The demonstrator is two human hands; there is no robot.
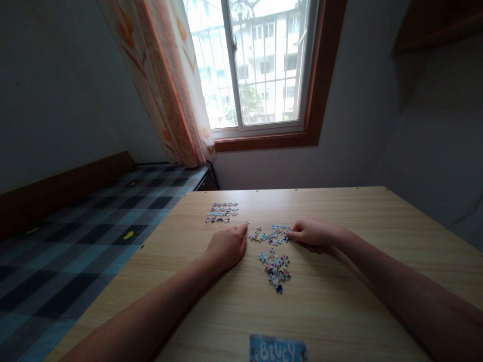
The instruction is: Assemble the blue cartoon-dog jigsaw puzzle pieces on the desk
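Small jigsaw puzzle pieces lie on a light wooden table (339,311). My left hand (228,244) rests left of the middle, its fingers held together and the fingertips at a single puzzle piece (246,222). At the right edge of the loose spread of pieces (274,235), my right hand (313,234) is closed in a pinch at a dark blue puzzle piece (287,239). Nearer to me is a denser pile of pieces (278,270), some overlapping. Beyond my left hand, more pieces lie in several neat rows (222,212).
A blue box or card marked "BLUEY" (279,349) lies at the near edge of view. Left of the table stands a bed with a checked cover (113,236). A window (267,65) and a flowered curtain (162,75) are beyond the table's far edge.
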